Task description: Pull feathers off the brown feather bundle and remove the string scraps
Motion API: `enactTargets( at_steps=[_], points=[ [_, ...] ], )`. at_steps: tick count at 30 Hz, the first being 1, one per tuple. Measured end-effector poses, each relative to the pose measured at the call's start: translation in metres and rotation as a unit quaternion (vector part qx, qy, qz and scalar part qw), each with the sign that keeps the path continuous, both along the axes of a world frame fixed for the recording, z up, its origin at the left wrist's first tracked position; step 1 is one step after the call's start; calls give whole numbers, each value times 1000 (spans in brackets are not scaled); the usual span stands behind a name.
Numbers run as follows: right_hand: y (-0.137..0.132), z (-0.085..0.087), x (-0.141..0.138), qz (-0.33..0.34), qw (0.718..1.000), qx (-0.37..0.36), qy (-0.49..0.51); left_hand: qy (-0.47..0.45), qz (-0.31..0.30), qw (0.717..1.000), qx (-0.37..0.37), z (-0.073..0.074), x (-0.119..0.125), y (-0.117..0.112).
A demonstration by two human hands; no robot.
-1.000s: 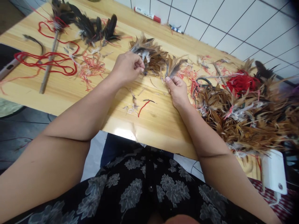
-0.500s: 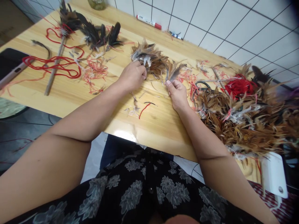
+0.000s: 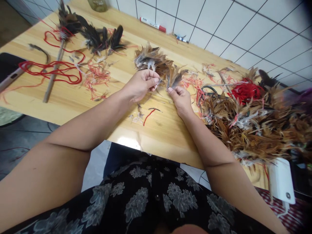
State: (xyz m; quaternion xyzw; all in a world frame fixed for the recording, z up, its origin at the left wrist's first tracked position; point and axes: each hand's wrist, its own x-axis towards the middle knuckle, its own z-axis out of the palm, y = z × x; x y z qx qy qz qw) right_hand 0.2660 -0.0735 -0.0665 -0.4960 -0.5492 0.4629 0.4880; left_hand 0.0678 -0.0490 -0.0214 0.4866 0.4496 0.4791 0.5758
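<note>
My left hand [image 3: 143,85] is closed in a pinch on a small feather [image 3: 158,84], its pale quill showing at the fingertips. My right hand [image 3: 180,97] pinches a small bunch of brown feathers [image 3: 175,75] by the base, with the tips fanned upward. The two hands are a short gap apart over the wooden table. Just beyond my left hand lies a pile of brown feathers [image 3: 153,60] with white fluff. On the table below the hands is a short red string [image 3: 149,117] with a dark quill beside it.
A large heap of brown feathers [image 3: 248,130] covers the right side, with a red string bundle [image 3: 247,91] behind it. On the left are a stick [image 3: 54,74] tied with dark feathers, red cord [image 3: 70,78] and a phone [image 3: 11,71]. A red-capped marker [image 3: 152,24] lies by the tiled wall.
My left hand has drawn back from the feather pile and toward my right hand, now with a small feather at its fingertips. My right hand keeps its bunch, and the view has shifted slightly.
</note>
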Motion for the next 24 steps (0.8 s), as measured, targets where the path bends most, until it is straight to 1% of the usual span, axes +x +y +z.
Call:
enactTargets(
  at_steps=[4,6,8,12,15,18,21,24],
  points=[
    [-2,2,-4,1,1000,-14,-13,-15,16,1000,-19,4,8,-7],
    [-3,3,-5,3,1000,-20,-16,-16,20,999,-19,1,10,-8],
    [-4,5,-7,6,999,-23,-23,-16,25,1000,-9,-6,12,-5],
    [-4,9,-9,19,999,-30,-39,-10,35,999,41,-21,14,1],
    [-5,11,-10,32,998,-37,-27,19,43,994,100,-27,15,1],
    [-5,12,-11,37,999,-39,-10,62,45,987,143,-24,15,-4],
    [-5,12,-11,37,998,-47,-8,97,45,981,159,-17,15,-10],
    [-5,13,-12,32,998,-54,-8,105,36,980,167,-13,16,-14]
  ],
)
